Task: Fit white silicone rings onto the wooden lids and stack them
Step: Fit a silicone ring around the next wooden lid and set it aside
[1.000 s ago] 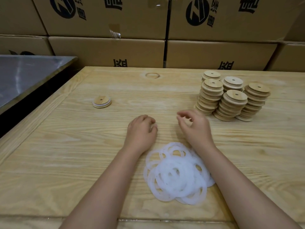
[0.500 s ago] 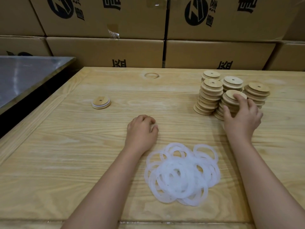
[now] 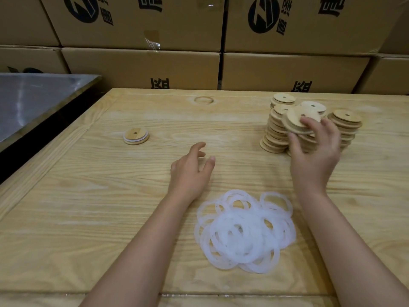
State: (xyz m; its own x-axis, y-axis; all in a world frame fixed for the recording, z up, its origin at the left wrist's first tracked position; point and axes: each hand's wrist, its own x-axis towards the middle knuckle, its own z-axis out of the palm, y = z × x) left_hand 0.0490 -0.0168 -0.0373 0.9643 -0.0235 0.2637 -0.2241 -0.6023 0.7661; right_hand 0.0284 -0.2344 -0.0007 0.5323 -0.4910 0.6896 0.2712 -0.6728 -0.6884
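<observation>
Brown cardboard boxes (image 3: 141,69) backed the pale wooden desk (image 3: 88,218). Right grip (image 3: 314,151) pinched a round wooden lid (image 3: 295,121), likely stiff and light, by its rim over the lid stacks (image 3: 275,136); left grip (image 3: 190,173) spread, beside heaped floppy white silicone rings (image 3: 243,231).

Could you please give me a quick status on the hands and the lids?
Right hand gripping one round wooden lid, tilted above the lid stacks. Left hand open, empty. Pile of white silicone rings untouched; nothing in the way.
</observation>
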